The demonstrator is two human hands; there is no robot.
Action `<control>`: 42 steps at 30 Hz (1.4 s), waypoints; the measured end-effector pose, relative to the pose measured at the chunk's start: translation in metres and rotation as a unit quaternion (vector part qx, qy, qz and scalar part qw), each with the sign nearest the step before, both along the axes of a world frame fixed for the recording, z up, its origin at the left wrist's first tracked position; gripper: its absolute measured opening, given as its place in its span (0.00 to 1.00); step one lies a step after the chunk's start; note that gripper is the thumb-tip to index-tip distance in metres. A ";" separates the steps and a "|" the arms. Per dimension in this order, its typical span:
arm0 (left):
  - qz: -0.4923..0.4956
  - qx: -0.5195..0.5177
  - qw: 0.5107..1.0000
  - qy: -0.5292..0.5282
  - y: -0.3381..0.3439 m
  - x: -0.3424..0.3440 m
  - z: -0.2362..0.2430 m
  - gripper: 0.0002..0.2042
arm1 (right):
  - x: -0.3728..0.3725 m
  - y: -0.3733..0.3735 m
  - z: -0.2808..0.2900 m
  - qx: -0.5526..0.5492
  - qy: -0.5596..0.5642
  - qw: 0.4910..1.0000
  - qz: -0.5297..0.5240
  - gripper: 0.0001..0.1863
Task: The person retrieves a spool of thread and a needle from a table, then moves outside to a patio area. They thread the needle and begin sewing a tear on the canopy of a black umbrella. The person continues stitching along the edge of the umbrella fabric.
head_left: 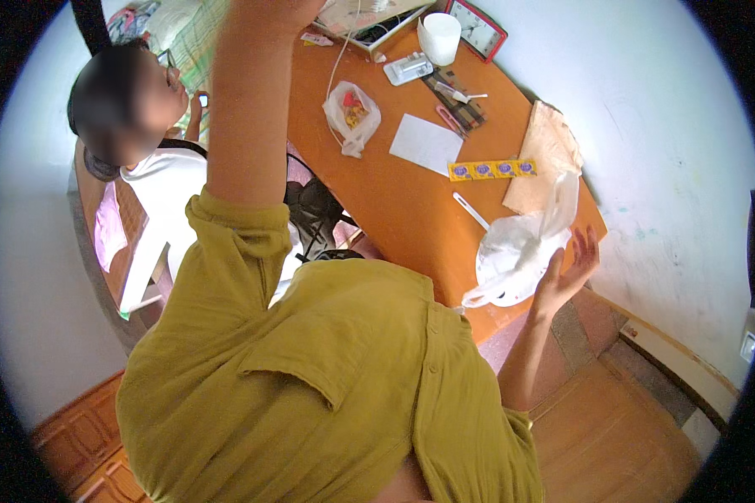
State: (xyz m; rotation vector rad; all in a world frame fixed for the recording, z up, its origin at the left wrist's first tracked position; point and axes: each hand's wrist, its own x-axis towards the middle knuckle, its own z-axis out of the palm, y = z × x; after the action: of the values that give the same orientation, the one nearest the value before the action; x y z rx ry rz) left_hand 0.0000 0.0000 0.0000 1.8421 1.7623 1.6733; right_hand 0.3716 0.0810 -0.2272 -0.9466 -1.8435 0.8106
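While the nearer right hand point(569, 270) is spread wide, the crumpled see-through plastic bag point(524, 251) lies just left of it on the orange wooden table point(369, 205); I can't tell the left hand point(299, 7) grip

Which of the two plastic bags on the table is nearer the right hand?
The clear bag beside the right hand; the other bag, with red and yellow contents, lies farther off, left of the paper.
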 end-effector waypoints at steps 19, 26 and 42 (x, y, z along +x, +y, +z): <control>0.249 -0.407 0.854 0.207 0.114 -0.254 -0.406 0.10 | -0.123 -0.049 -0.017 -0.210 0.010 0.966 -0.152 0.26; 0.213 -0.493 0.798 0.275 0.119 -0.260 -0.362 0.15 | -0.144 -0.043 -0.033 -0.234 0.011 0.964 -0.125 0.26; -0.270 -0.374 0.752 -0.470 -0.014 -0.164 -0.235 0.30 | -0.186 -0.037 -0.026 -0.346 0.196 0.918 0.017 0.16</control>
State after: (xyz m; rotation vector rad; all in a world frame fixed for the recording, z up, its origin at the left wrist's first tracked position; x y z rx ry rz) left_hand -0.1644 -0.0138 -0.2347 0.7518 1.0203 1.0491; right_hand 0.1853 0.0444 -0.2536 -1.0724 -1.2284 1.6052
